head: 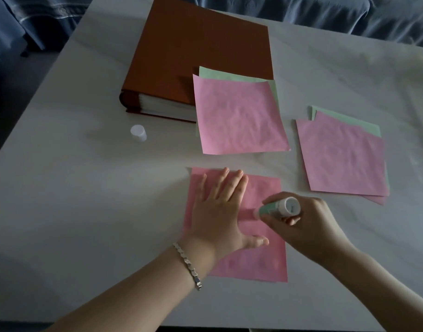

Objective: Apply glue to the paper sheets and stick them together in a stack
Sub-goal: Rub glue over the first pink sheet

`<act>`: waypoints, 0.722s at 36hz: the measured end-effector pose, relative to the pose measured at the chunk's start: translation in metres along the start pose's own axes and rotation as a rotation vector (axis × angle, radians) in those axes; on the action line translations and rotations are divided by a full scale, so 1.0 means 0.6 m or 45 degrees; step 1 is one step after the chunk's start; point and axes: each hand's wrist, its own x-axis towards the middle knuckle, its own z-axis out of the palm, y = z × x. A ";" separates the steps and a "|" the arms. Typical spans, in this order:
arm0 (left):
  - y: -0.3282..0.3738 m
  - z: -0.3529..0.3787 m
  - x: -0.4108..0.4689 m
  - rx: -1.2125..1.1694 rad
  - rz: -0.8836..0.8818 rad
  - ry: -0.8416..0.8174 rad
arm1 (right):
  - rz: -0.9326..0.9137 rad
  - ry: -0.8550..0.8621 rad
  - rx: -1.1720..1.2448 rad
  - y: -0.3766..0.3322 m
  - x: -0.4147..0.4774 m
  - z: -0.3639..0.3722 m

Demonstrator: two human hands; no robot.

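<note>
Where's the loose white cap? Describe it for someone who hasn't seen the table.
Find the thick brown album at the far side of the white table. Just nearer than its spine corner, left of the nearest pink-topped paper stack, a small white cap stands alone. It is the only round thing standing free; its neighbours are flat.

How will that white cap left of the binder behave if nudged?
The white cap looks small, so probably light and quick to skid. It stands on end on the table; tipped over, its round side would likely let it roll.
</note>
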 end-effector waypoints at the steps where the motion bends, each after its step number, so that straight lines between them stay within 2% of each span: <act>1: 0.000 -0.001 0.000 -0.004 0.001 -0.002 | -0.005 0.016 -0.013 0.000 0.008 0.001; 9: 0.005 0.003 -0.002 0.018 -0.006 0.056 | -0.005 0.203 -0.127 -0.005 0.065 0.008; 15: 0.004 0.006 -0.008 -0.092 0.032 0.241 | 0.137 0.427 0.259 -0.004 0.057 -0.022; 19: -0.012 -0.006 -0.020 -0.011 0.055 0.319 | 0.224 0.324 0.424 -0.006 0.028 -0.049; 26: -0.034 -0.005 -0.050 -0.012 -0.073 0.169 | 0.245 0.118 0.305 -0.020 -0.008 -0.028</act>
